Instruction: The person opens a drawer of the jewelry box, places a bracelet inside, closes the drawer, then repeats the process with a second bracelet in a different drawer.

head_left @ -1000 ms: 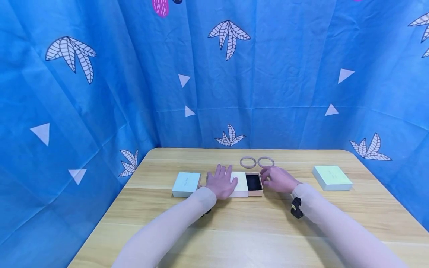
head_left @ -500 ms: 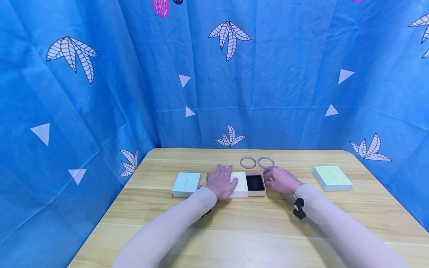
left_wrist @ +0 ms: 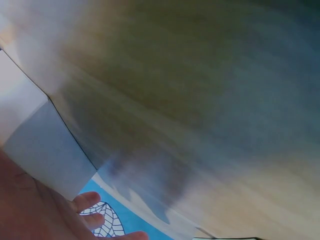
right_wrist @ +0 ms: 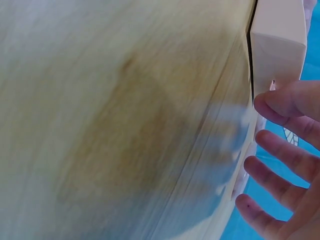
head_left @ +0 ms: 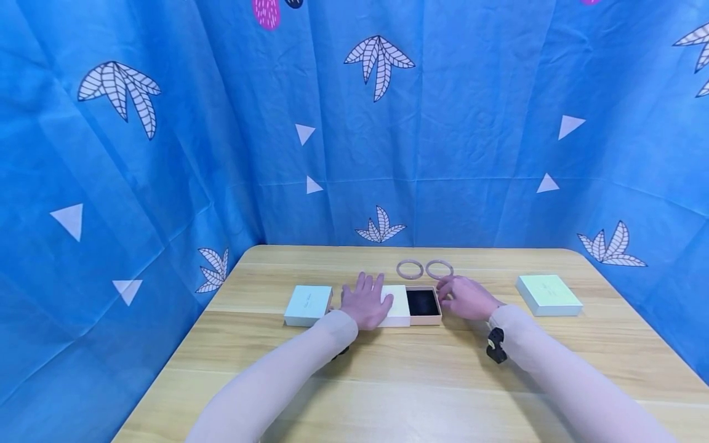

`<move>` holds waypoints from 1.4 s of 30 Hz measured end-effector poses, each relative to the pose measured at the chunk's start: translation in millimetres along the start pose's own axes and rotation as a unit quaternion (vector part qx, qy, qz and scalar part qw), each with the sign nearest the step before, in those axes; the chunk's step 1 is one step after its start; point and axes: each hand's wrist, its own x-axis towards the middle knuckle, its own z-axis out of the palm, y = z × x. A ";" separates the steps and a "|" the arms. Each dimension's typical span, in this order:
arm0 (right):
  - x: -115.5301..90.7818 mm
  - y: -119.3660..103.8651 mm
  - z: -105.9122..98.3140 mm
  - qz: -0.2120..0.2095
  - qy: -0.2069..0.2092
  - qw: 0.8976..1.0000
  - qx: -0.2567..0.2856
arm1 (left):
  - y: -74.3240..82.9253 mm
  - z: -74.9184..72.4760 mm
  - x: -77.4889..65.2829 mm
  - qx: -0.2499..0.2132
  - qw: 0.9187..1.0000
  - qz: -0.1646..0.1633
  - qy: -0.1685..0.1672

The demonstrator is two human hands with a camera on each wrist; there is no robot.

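A white box sleeve (head_left: 396,306) lies mid-table, with a drawer (head_left: 425,320) partly out of its right end. Black lining (head_left: 422,302) shows inside the drawer. My left hand (head_left: 364,303) rests on the sleeve with its fingers spread, hiding the sleeve's left part. In the left wrist view the sleeve's pale side (left_wrist: 47,145) stands beside that hand. At the drawer's outer end, my right hand (head_left: 464,298) pinches a small pull tab (right_wrist: 272,86) between thumb and forefinger. Its other fingers (right_wrist: 274,182) are apart and slightly bent.
Two pale bangles (head_left: 410,277) (head_left: 440,274) lie side by side behind the drawer. A light blue box (head_left: 308,304) sits left of my left hand; a pale green-topped box (head_left: 549,294) is at the right. Blue patterned curtain (head_left: 471,135) surrounds the wooden table (head_left: 410,394).
The right hand has moved a little to the right and the drawer has slid further out of the sleeve with it. The left hand has stayed in place on the sleeve.
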 end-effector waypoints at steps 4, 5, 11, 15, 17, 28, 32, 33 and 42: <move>-0.1 -0.3 -0.2 0.008 -0.003 1.000 0.006 | 0.7 -0.5 -0.6 -0.002 1.000 0.000 -0.002; -0.3 -0.7 -0.6 0.009 -0.004 1.000 0.007 | 0.6 -0.5 -0.4 -0.001 1.000 -0.001 -0.004; -0.6 -2.8 -1.9 0.014 -0.004 1.000 0.010 | -0.2 0.0 -0.1 0.001 1.000 0.000 -0.007; 0.1 -2.1 -2.2 0.018 -0.005 1.000 0.013 | -0.7 -1.4 -1.7 -0.001 1.000 0.001 -0.004; 0.4 -1.3 -3.2 0.020 -0.008 1.000 0.016 | -0.4 -2.6 -2.8 -0.002 1.000 0.002 -0.005; 14.0 -1.6 -22.9 0.028 0.008 1.000 0.004 | -0.2 0.4 1.7 0.009 1.000 -0.003 -0.011; 25.9 -3.2 -29.9 0.017 0.007 1.000 -0.009 | -1.0 0.0 3.0 0.010 1.000 -0.005 -0.013; 28.8 -3.9 -31.0 0.012 0.007 1.000 -0.012 | -0.9 -0.6 2.5 0.011 1.000 -0.006 -0.014; 50.7 -14.3 -37.5 0.030 -0.024 0.999 -0.017 | 2.8 -7.8 -7.8 0.001 1.000 0.003 -0.001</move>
